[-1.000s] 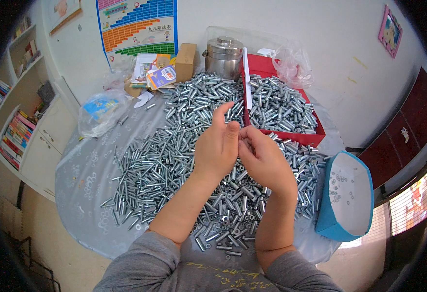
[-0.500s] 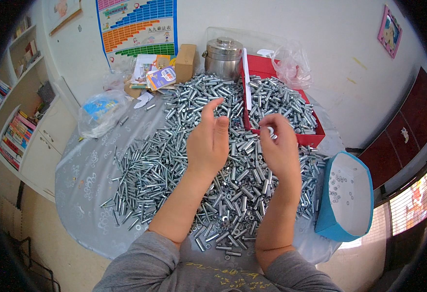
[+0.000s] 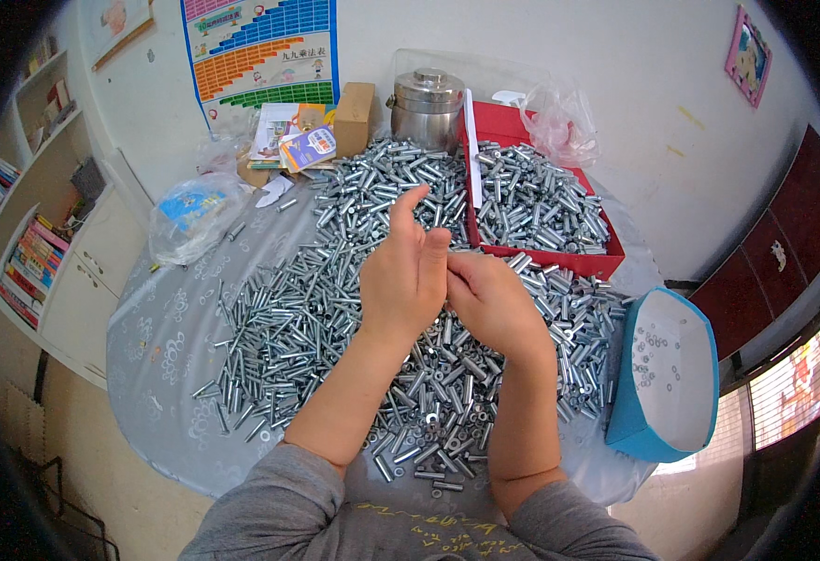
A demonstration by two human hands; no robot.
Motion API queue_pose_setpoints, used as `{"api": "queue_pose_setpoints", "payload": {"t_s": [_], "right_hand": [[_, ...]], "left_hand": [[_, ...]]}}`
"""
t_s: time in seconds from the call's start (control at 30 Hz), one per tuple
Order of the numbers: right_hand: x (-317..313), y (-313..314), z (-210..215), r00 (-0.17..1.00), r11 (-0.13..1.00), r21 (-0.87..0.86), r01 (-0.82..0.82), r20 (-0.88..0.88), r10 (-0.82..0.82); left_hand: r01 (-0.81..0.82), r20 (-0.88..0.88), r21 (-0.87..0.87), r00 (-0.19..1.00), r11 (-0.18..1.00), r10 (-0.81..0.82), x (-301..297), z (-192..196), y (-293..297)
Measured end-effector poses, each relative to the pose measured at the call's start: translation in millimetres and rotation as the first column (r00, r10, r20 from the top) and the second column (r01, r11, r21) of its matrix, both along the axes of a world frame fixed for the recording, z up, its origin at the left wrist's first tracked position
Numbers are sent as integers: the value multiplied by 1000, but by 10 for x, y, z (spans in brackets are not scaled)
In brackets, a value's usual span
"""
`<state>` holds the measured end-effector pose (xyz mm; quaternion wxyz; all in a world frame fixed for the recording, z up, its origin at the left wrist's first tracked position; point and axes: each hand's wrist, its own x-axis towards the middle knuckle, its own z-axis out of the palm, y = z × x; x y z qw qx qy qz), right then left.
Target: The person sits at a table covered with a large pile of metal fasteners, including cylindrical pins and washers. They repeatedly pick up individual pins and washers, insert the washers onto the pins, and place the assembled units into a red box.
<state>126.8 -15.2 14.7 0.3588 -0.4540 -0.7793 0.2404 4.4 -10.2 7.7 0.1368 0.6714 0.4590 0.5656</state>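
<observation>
Over the middle of a large heap of metal sleeves, bolts and washers [image 3: 288, 318], my two hands meet. My left hand [image 3: 396, 276] has its index finger stretched out and its thumb raised; the other fingers curl out of sight, and whatever they hold is hidden. Pressed against its thumb side is my right hand [image 3: 499, 299], closed in a pinch. The small metal washer seen in that pinch a moment ago is now covered by the fingers. Loose sleeves and washers lie beneath both wrists.
A red box [image 3: 597, 265] full of sleeves stands behind my right hand. To the right is a blue fabric bin [image 3: 669, 402] with small washers inside. A steel pot [image 3: 428, 103], a cardboard box [image 3: 355, 120], booklets [image 3: 307, 148] and a plastic bag [image 3: 195, 210] line the table's back.
My right hand has moved left and down from in front of the red box to touch my left hand. The left hand has barely moved.
</observation>
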Motion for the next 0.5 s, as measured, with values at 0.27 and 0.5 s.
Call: {"api": "queue_pose_setpoints", "payload": {"t_s": [0.27, 0.5], "right_hand": [[280, 73, -79, 967, 965, 117, 233, 75, -243], [624, 228, -145, 688, 610, 344, 714, -180, -703]], "left_hand": [[-172, -201, -68, 967, 983, 155, -71, -99, 165], [-444, -237, 70, 862, 893, 448, -252, -123, 286]]}}
